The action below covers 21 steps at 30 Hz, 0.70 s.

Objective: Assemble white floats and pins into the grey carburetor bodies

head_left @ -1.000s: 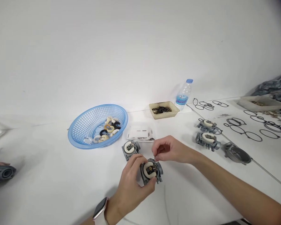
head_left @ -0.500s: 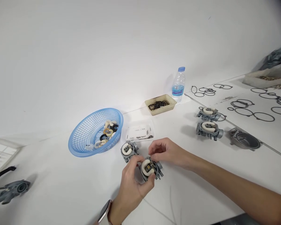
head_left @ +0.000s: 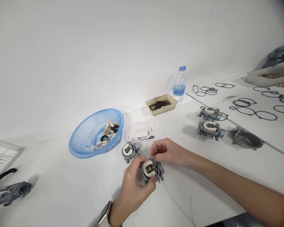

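My left hand (head_left: 132, 186) grips a grey metal carburetor body (head_left: 152, 170) that has a white float and a brass piece on top. It rests on the white table (head_left: 61, 195). My right hand (head_left: 167, 152) hovers right behind the body, its fingertips pinched at the top edge on something too small to make out. A second grey body with a white float (head_left: 129, 151) sits just left of it.
A blue basket (head_left: 85, 135) with white, tan and black floats stands at the left. Behind are a clear flat box (head_left: 141, 133), a beige tray of black rings (head_left: 161, 104) and a water bottle (head_left: 179, 84). Two more bodies (head_left: 210, 126), a metal bowl (head_left: 247, 139) and loose O-rings (head_left: 251, 110) lie right. A grey part (head_left: 13, 192) lies far left.
The view shifted, so everything sits a little differently in frame. My right hand's pinched fingertips came down closer to the top of the held body. My left hand keeps its grip.
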Motion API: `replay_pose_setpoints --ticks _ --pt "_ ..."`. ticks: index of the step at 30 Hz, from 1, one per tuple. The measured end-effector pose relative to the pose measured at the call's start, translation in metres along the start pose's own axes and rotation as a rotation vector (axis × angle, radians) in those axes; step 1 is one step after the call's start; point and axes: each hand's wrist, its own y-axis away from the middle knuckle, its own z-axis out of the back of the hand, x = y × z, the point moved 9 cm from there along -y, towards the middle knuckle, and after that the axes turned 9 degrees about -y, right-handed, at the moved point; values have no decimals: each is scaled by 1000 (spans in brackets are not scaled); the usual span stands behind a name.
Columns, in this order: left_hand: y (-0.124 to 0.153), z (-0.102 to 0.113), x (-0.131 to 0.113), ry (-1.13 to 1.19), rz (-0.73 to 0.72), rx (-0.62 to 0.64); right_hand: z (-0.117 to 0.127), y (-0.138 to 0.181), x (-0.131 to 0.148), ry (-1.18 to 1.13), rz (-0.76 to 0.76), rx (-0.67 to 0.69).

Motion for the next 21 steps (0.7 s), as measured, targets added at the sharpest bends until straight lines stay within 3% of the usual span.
replay_pose_setpoints --ticks 12,21 --pt "1 2 -5 -35 -48 -12 -2 2 -1 -31 -76 41" --pt "2 -1 8 20 86 14 0 0 -1 6 -28 25"
